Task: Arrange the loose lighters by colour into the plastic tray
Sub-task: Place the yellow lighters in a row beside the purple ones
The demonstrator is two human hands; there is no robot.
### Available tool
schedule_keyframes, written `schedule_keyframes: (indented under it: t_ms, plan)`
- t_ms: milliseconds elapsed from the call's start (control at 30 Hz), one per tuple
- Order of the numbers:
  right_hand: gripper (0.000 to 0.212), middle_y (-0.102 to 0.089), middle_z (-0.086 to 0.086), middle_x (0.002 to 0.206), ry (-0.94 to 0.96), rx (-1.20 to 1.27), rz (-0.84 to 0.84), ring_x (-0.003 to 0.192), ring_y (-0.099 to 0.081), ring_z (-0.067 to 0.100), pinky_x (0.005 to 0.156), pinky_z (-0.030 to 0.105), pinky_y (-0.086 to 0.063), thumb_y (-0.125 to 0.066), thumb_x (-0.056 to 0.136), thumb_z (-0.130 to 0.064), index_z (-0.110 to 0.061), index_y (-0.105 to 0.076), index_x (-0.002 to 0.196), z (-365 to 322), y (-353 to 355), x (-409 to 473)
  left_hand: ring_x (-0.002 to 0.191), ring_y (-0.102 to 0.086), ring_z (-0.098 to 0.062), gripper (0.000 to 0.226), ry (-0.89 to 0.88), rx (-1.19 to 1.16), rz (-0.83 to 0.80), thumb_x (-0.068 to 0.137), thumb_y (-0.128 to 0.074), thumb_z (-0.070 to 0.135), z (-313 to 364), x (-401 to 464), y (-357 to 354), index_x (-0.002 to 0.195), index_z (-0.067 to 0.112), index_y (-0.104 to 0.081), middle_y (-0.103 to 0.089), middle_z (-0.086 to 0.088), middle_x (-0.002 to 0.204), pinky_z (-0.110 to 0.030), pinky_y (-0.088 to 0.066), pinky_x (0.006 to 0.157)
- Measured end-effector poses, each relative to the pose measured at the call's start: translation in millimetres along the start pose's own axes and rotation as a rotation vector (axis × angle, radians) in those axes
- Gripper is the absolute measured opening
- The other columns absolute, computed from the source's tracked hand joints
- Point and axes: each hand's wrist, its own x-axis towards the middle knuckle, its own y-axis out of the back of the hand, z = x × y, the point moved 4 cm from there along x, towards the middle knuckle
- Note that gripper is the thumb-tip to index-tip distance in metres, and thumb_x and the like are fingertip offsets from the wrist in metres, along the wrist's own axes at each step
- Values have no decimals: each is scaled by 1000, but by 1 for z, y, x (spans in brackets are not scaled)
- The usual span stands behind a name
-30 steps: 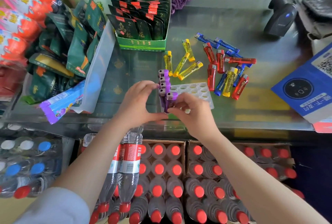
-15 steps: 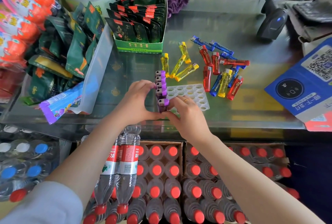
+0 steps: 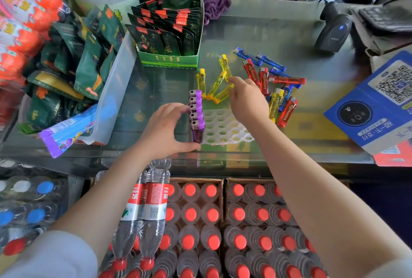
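A white plastic tray [image 3: 225, 126] with round holes lies on the glass counter. Several purple lighters [image 3: 197, 110] stand in a row along its left edge. My left hand [image 3: 165, 128] grips this row from the left, fingers at the far end and thumb at the near end. My right hand [image 3: 247, 99] reaches past the tray, its fingertips spread over loose yellow lighters [image 3: 217, 86] and holding nothing. To the right lie red lighters [image 3: 287, 80] and blue lighters [image 3: 270, 62] in a mixed pile with one more yellow lighter [image 3: 275, 105].
A green box of dark sachets [image 3: 169, 59] stands behind the tray. Snack bags [image 3: 66, 130] crowd the left side. A barcode scanner [image 3: 332, 32] and a blue QR sign [image 3: 379, 99] sit at the right. Red-capped bottles [image 3: 191, 213] fill cartons below the counter edge.
My right hand has let go of the nearest purple lighter, now standing in the tray, and moved away and right to the yellow lighters. My left hand stays on the purple row.
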Motion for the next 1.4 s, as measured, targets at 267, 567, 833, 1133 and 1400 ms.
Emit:
schedule_keyframes:
  t_ms: [267, 567, 833, 1133, 1400]
  plan:
    - [22, -48, 11, 100, -2, -127, 15, 92, -50, 31, 50, 25, -25, -39, 96, -28, -20, -56, 108, -9, -8, -4, 121, -28, -11, 93, 7, 7, -5, 49, -54, 72, 1, 0, 0, 126, 21, -43, -42, 3, 132, -25, -20, 95]
    - [16, -50, 6, 80, -319, 29, -116, 69, -49, 26, 56, 30, -37, -61, 81, -11, -7, -47, 87, -7, -2, 19, 118, -32, -12, 85, -13, 11, 22, 50, -58, 68, 1, 0, 0, 122, 23, -47, -45, 6, 125, -27, -23, 95]
    - [12, -61, 0, 72, -19, 669, -88, 55, -53, 10, 54, 25, -46, -64, 83, -17, -11, -54, 81, -17, 6, -18, 118, -33, -14, 85, -16, -6, 35, 50, -59, 67, 0, 1, 1, 123, 26, -48, -46, 6, 124, -28, -23, 94]
    - [14, -65, 10, 78, 285, 393, -81, 66, -64, 26, 64, 37, -54, -62, 85, -14, -7, -49, 84, -27, 3, -36, 119, -34, -15, 86, -35, -21, 13, 50, -60, 67, 1, -1, 1, 123, 25, -45, -46, 4, 126, -30, -24, 95]
    - [17, -54, -4, 67, 333, 302, -54, 57, -49, 15, 53, 22, -37, -68, 81, -16, -6, -53, 81, -28, -2, -40, 124, -33, -17, 100, -37, 10, -5, 47, -62, 72, 0, -1, 0, 131, 23, -37, -42, 2, 134, -32, -23, 99]
